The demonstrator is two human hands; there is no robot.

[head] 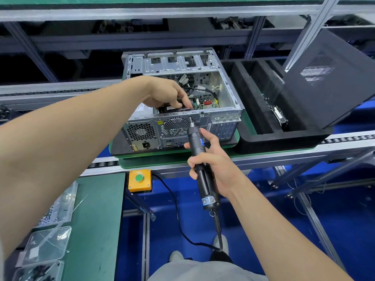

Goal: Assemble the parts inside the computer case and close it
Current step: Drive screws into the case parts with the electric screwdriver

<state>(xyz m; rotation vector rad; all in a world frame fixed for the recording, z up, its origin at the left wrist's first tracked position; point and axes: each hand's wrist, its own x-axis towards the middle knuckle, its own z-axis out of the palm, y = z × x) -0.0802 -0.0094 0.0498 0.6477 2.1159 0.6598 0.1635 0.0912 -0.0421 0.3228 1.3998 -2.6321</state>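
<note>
An open grey computer case lies on its side on a green pallet, its rear panel with fan grilles facing me. My left hand reaches down into the case and its fingers hold a black fan against the inside of the rear wall. My right hand grips a black electric screwdriver, whose bit tip touches the rear panel beside the round fan grille. The motherboard and cables show deeper inside the case.
A black foam tray with slots stands right of the case, and the black side panel leans against it. A yellow box with a green button sits below the conveyor. Clear screw bins lie at lower left. The screwdriver's cord hangs by my feet.
</note>
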